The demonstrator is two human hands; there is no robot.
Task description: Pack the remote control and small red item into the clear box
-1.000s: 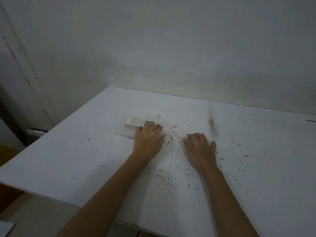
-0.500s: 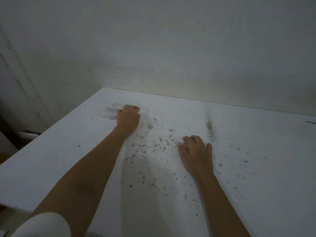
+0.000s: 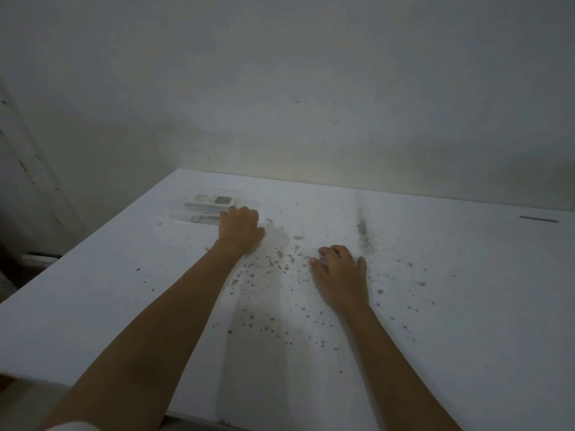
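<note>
A clear box (image 3: 178, 211) sits far left on the white table (image 3: 451, 321), close to the wall. Inside it lies the white remote control (image 3: 211, 200), with a small pale-reddish item (image 3: 203, 218) in front of it, dim in this light. My left hand (image 3: 240, 229) rests knuckles-up at the box's near right corner. Its fingers are curled and touch the box's wall, and it holds nothing that I can see. My right hand (image 3: 340, 272) lies flat on the table with its fingers apart, well to the right of the box.
Dark specks and a smudge (image 3: 362, 233) cover the table's middle. A thin dark line (image 3: 538, 219) marks the far right. The wall (image 3: 311, 104) stands right behind the table. The table's left edge runs diagonally beside the box.
My left hand pushed the box away from me and to the left, then drew back to its near right corner, uncovering the remote. My right hand stayed flat.
</note>
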